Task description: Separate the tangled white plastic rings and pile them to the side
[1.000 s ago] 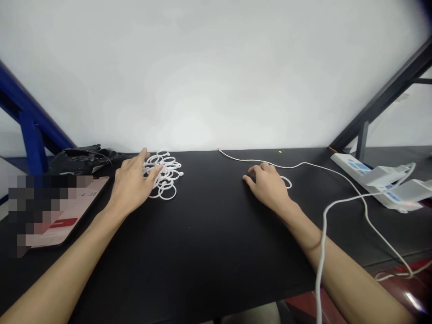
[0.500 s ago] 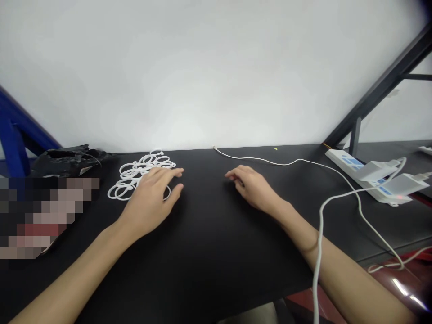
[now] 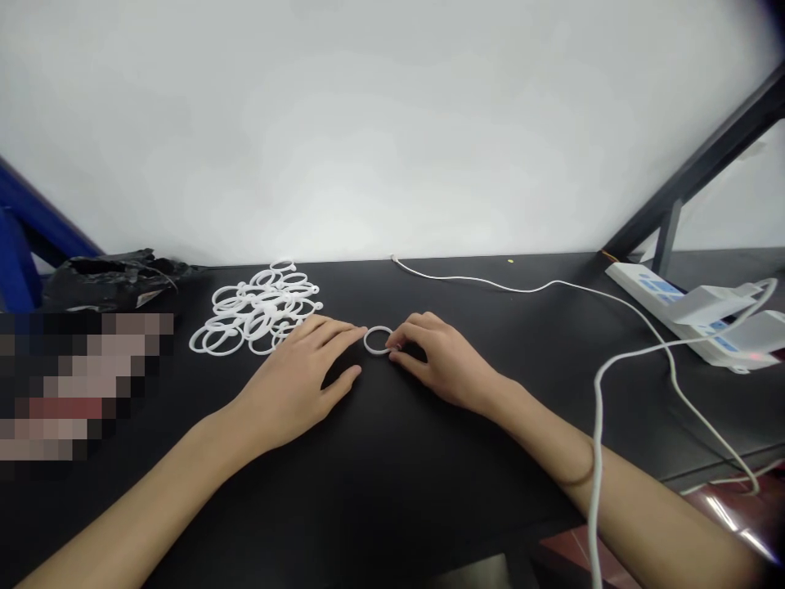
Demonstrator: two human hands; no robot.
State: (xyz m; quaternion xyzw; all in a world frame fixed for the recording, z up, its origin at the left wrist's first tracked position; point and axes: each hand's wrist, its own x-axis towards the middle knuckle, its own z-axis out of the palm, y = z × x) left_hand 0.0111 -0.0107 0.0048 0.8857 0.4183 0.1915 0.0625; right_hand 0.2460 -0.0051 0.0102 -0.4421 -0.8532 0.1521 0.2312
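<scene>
A single white curtain ring (image 3: 375, 352) lies flat on the black table (image 3: 380, 458) between my two hands. Thumb and index finger of my right hand (image 3: 446, 360) pinch its right edge, where a small eyelet partly shows. My left hand (image 3: 293, 383) is open, palm down, its forefinger tip beside or touching the ring's left edge; I cannot tell which. Behind that hand lies a loose heap of white curtain rings (image 3: 267, 317), each with a small eyelet, and the hand hides part of it.
A white cable (image 3: 469, 279) crosses the table's back, and a thicker white cord (image 3: 598, 425) hangs over my right forearm. At right lies a power strip (image 3: 641, 282) with chargers plugged in. A crumpled black plastic bag (image 3: 116, 282) sits at back left, near a pixelated area.
A white curtain ring now lies between my hands, pinched by my right hand, which has moved left and slightly nearer. My left hand has shifted right, uncovering more of the heap.
</scene>
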